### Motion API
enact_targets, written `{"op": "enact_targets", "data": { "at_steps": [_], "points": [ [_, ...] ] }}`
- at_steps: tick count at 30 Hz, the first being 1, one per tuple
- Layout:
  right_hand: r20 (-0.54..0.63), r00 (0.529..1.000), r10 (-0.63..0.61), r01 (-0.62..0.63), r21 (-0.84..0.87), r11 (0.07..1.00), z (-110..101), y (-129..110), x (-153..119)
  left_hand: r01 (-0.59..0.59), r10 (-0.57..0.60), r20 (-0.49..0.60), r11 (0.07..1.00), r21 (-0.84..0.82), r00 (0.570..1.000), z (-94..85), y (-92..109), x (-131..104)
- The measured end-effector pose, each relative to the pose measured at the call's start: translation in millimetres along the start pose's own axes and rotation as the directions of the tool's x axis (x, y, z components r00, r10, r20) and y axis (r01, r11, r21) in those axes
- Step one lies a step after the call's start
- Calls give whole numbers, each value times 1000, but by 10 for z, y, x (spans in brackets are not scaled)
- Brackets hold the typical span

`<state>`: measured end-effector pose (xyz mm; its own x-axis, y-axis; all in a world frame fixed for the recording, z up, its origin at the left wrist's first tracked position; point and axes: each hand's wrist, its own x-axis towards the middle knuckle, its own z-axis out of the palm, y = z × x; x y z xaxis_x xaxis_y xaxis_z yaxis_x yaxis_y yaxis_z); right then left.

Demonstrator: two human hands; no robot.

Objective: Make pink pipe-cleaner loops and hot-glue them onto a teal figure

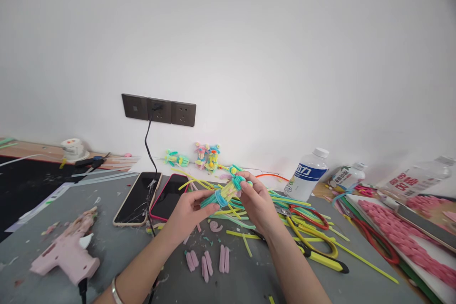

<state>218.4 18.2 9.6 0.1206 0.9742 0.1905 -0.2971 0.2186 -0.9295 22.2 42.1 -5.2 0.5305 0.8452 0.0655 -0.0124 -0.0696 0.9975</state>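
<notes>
A small figure (pixel 228 191) made of teal, blue and yellow fuzzy stems is held between both hands above the grey mat. My left hand (pixel 197 206) pinches its teal and blue lower end. Fingers of my right hand (pixel 254 194) close on its teal upper end. Below the hands, short pink fuzzy pieces (pixel 206 266) lie in pairs on the mat, with a curled pink piece (pixel 215 226) just above them. Loose green and yellow stems (pixel 302 223) spread behind and to the right of my hands.
A pink glue gun (pixel 67 251) lies at the left. Two phones (pixel 137 199) rest behind my left hand. Finished figures (pixel 206 156) stand by the wall. Scissors (pixel 315 242), a yellow cutter (pixel 324 259) and a bottle (pixel 307 174) are at the right.
</notes>
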Motion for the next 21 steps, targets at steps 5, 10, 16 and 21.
{"op": "enact_targets", "data": {
  "at_steps": [5,10,16,21],
  "points": [
    [22,1000,-11,12,-73,997,-36,-1,-5,24,-23,-17,1000,3,1000,2,-26,2],
    [32,999,-24,28,-124,992,-44,-1,-10,12,-12,-35,1000,1,999,9,-48,13],
    [19,998,-55,57,-134,989,-35,-20,-16,5,-5,-32,1000,22,999,1,-40,3],
    [20,998,-66,69,-151,986,-39,-8,-11,-3,4,-42,1000,28,999,-5,-31,9]
  ]
}}
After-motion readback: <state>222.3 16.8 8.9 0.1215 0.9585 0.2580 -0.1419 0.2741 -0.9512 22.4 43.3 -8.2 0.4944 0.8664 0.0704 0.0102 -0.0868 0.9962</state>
